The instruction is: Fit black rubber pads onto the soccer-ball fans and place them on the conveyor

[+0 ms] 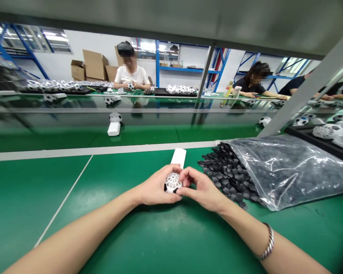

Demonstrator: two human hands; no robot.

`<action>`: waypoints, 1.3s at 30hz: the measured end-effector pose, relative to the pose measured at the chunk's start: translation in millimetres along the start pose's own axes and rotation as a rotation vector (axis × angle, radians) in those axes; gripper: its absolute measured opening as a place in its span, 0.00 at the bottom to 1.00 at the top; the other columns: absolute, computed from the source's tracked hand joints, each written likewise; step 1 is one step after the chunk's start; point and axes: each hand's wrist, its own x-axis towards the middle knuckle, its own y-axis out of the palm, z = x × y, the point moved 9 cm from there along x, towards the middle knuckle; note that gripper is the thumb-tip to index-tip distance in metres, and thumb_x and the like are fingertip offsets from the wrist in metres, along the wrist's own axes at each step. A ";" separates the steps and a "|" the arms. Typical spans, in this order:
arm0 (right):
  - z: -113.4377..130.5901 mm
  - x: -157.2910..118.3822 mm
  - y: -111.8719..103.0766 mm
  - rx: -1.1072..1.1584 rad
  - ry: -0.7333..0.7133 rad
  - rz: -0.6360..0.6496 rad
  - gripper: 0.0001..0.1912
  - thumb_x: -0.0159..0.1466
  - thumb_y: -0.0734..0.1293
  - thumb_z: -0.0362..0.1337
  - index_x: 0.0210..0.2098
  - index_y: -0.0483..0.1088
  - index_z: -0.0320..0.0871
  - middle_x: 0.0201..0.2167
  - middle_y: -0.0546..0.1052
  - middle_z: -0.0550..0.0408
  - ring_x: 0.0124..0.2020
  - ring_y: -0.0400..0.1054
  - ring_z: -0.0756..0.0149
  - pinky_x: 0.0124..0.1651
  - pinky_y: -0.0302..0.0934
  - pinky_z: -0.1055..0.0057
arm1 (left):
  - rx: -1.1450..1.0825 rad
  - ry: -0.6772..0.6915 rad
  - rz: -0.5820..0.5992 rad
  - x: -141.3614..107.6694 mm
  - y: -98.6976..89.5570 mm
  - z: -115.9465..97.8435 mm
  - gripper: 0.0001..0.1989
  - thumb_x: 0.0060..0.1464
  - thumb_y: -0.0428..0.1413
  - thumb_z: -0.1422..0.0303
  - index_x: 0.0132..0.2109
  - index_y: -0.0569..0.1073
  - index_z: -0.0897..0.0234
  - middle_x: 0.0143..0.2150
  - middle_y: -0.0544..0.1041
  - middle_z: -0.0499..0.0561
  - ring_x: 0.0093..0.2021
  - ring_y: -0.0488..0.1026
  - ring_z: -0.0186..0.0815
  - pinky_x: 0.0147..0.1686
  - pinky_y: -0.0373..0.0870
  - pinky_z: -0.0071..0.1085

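Observation:
A handheld fan with a round football-patterned head lies in front of me, its white grille facing up and its white handle pointing away. My left hand wraps around the head from the left, with the thumb on the near side. From the right, my right hand closes thumb and fingertips against the head's rim. Dark patches show at the rim beside the fingers; whether a small loose piece sits under the right fingertips is hidden. Right of that hand lies a heap of small black plastic pieces.
The black pieces spill from a clear plastic bag. Beyond the white edge strip runs a green conveyor belt carrying another fan. A tray of fans stands at right, near a slanted metal post. Several people work across the belt.

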 end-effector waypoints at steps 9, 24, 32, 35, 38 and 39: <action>-12.4 1.7 -4.0 0.114 0.086 0.010 0.16 0.50 0.72 0.36 0.31 0.60 0.43 0.24 0.58 0.64 0.25 0.52 0.75 0.30 0.50 0.75 | 0.017 -0.040 -0.007 -1.2 -0.2 6.2 0.34 0.41 0.59 0.72 0.56 0.57 0.60 0.54 0.63 0.51 0.52 0.62 0.40 0.53 0.59 0.36; -9.0 3.4 -3.4 0.069 0.043 -0.010 0.15 0.51 0.71 0.39 0.29 0.60 0.43 0.25 0.62 0.62 0.26 0.55 0.74 0.30 0.53 0.75 | 0.048 -0.073 -0.012 -1.2 -0.2 7.6 0.35 0.42 0.58 0.69 0.58 0.56 0.60 0.57 0.62 0.54 0.55 0.60 0.44 0.55 0.58 0.43; 0.6 -0.5 -1.1 -0.029 0.003 -0.037 0.11 0.54 0.68 0.37 0.28 0.60 0.42 0.25 0.63 0.61 0.26 0.55 0.74 0.30 0.54 0.75 | 0.032 -0.061 -0.020 -2.1 2.2 3.3 0.27 0.45 0.56 0.71 0.54 0.60 0.61 0.52 0.66 0.53 0.52 0.63 0.42 0.53 0.60 0.41; 3.8 5.1 -17.5 -0.063 -0.012 -0.090 0.09 0.56 0.66 0.39 0.26 0.61 0.42 0.23 0.63 0.61 0.25 0.56 0.73 0.30 0.54 0.75 | 0.060 -0.073 -0.008 -2.8 3.5 4.4 0.28 0.46 0.56 0.69 0.55 0.58 0.59 0.52 0.64 0.52 0.53 0.62 0.42 0.53 0.59 0.40; 5.0 6.8 -68.2 -0.183 -0.019 -0.364 0.10 0.58 0.63 0.41 0.26 0.61 0.42 0.22 0.63 0.61 0.24 0.56 0.73 0.29 0.54 0.75 | 0.150 -0.077 -0.048 -2.4 0.3 6.0 0.32 0.44 0.59 0.62 0.56 0.56 0.56 0.54 0.60 0.53 0.55 0.57 0.44 0.55 0.56 0.43; 4.6 4.8 -85.4 -0.256 -0.005 -0.453 0.10 0.58 0.63 0.41 0.26 0.62 0.42 0.21 0.63 0.62 0.23 0.57 0.73 0.28 0.54 0.75 | 0.191 -0.091 -0.072 -2.2 -1.9 7.5 0.34 0.42 0.60 0.60 0.55 0.57 0.57 0.54 0.58 0.53 0.55 0.56 0.45 0.55 0.55 0.44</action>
